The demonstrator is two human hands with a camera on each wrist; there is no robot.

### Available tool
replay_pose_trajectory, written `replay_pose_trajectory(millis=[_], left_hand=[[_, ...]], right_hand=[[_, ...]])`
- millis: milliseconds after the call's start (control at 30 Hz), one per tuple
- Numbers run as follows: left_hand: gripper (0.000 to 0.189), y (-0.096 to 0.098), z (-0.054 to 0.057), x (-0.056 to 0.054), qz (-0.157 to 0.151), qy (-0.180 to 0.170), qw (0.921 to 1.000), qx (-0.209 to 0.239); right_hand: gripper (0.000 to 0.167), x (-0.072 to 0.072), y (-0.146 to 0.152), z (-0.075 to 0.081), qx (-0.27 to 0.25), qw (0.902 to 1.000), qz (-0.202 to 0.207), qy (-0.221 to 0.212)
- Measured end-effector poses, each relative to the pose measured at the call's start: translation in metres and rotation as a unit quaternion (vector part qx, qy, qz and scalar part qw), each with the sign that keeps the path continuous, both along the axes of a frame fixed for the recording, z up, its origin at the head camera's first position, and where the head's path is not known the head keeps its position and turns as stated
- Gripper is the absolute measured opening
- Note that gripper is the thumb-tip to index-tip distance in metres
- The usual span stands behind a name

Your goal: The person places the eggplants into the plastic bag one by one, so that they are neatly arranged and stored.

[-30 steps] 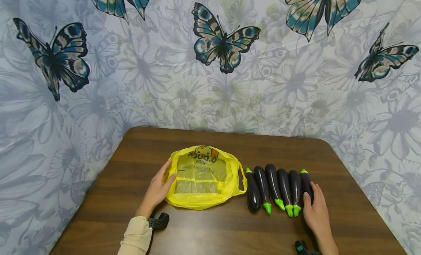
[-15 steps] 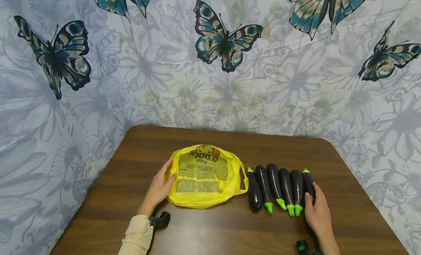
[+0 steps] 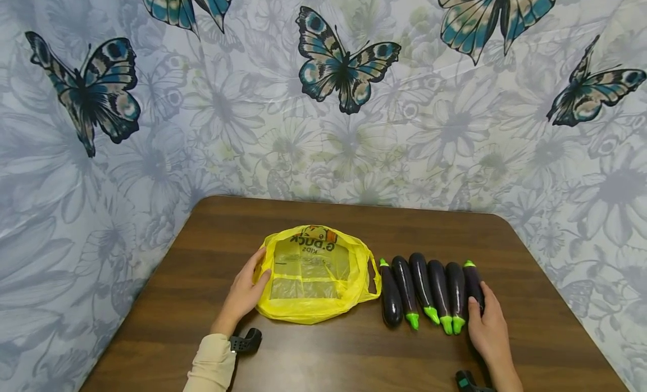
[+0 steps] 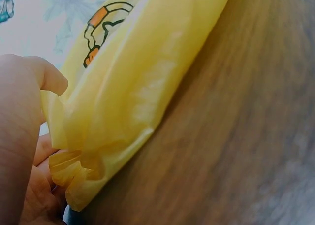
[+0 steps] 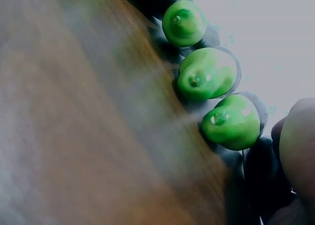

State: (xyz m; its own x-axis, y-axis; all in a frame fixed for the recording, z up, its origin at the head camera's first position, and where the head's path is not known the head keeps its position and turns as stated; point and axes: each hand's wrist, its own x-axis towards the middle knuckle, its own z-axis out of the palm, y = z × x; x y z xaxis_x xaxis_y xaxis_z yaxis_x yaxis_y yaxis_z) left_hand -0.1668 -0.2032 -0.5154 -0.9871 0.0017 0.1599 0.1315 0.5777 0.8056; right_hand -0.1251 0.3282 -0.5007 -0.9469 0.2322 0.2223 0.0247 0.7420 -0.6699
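Observation:
A yellow plastic bag (image 3: 303, 312) lies on the table with its mouth spread and printed lettering showing inside. My left hand (image 3: 245, 295) pinches its left rim, thumb over the edge and fingers outside; the left wrist view shows the bag's crumpled edge (image 4: 74, 171) between them. To the bag's right, several dark eggplants (image 3: 421, 285) with green stem ends lie side by side. My right hand (image 3: 489, 331) grips the rightmost eggplant (image 3: 472, 281), its stem end pointing away. In the right wrist view that eggplant (image 5: 263, 176) is partly hidden by the thumb.
The brown wooden table (image 3: 323, 364) has rounded far corners. Behind it hangs a flowered cloth (image 3: 212, 117) with printed butterflies. The bag's handle loop (image 3: 374, 277) nearly meets the leftmost eggplant (image 3: 391, 296). A black wrist device (image 3: 246, 341) sits at the left wrist.
The head view has shifted slightly. Both hands, the bag and the eggplants keep their places.

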Motion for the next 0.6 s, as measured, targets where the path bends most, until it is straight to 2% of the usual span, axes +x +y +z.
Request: replay_pose_trajectory(millis=[267, 600], left_hand=[[0.061, -0.001, 0.0001, 0.0, 0.0, -0.015, 0.9999, 0.0], [0.061, -0.0009, 0.0007, -0.0013, 0.003, -0.029, 0.9995, -0.008]], right_hand=[[0.056, 0.0001, -0.0001, -0.0005, -0.007, 0.9997, -0.016, -0.02], [0.057, 0.0005, -0.0009, 0.0007, -0.018, 0.9995, -0.026, -0.004]])
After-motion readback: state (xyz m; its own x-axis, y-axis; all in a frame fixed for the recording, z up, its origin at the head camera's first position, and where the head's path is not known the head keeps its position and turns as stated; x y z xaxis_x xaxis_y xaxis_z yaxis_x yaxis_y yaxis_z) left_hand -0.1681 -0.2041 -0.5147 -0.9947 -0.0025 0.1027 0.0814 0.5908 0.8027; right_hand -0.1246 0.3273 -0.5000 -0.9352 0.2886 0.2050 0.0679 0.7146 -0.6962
